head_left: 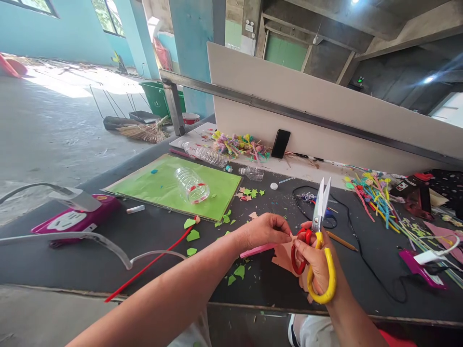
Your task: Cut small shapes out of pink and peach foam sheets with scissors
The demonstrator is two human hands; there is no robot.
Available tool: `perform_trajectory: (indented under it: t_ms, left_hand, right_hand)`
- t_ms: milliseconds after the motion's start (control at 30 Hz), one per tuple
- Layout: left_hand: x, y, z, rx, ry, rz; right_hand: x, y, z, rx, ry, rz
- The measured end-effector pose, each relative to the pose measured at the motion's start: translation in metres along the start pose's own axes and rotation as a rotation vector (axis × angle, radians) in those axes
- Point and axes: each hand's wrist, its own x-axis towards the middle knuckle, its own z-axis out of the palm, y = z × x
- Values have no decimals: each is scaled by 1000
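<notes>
In my right hand are scissors with one red and one yellow handle loop, their blades pointing up and slightly parted. My left hand pinches a small salmon-pink paper piece, mostly covered by the fingers; the fingertips of both hands meet there. Below the hands lies a larger salmon paper sheet, with a bright pink strip beside it. Green paper scraps are scattered left of the sheet. Farther back are small green and salmon paper stars.
A cut clear bottle lies on a green sheet. Pipe-cleaner flowers and a phone are at the back. A black cable curves along the right, near a pencil. Purple power strips sit at both sides.
</notes>
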Motion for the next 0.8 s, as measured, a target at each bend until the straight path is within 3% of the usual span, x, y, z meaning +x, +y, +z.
perform_trajectory:
  t_ms: [100, 300, 433, 533, 800]
  left_hand:
    - [0, 1, -8, -79, 81, 32]
    - [2, 1, -42, -201, 319, 117]
    - [3, -4, -55, -219, 363, 162]
    - [4, -7, -59, -151, 404, 150]
    - [15, -31, -78, 148, 700, -11]
  right_hand:
    - [2, -1, -6, -10, -40, -18]
    - [9, -10, -16, 78, -86, -9]
    - [8, -13, -14, 141, -84, 33]
    - [5, -13, -11, 174, -80, 87]
    - [3, -8, -14, 298, -93, 248]
